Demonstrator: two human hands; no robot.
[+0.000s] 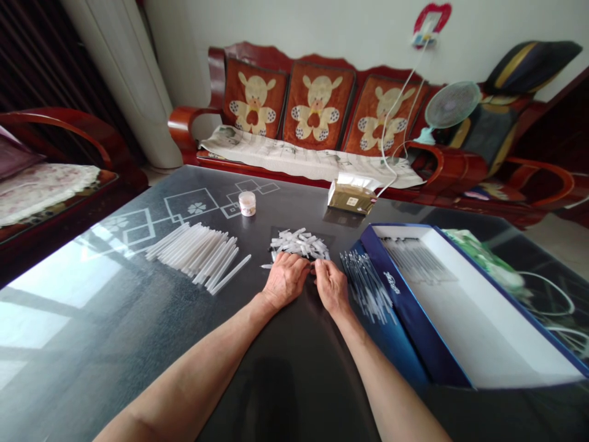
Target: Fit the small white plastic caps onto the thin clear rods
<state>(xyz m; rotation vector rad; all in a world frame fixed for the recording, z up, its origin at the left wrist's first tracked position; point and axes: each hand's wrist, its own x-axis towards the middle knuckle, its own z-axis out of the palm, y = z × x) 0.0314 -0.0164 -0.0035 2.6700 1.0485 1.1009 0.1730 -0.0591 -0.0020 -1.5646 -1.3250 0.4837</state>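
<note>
My left hand (285,279) and my right hand (331,283) rest close together on the dark glass table (138,319), fingers curled at the near edge of a small heap of short white plastic pieces (299,244). Both hands pinch at something small between them; I cannot make out what. One white piece pokes out left of my left hand. A row of long white tubes (196,250) lies to the left. Thin clear sticks (365,282) lie just right of my right hand.
An open blue box with a white inside (464,319) takes up the right side of the table. A small white jar (247,203) and a tissue pack (352,195) stand farther back. A red wooden sofa (313,110) and a fan (451,105) are behind the table.
</note>
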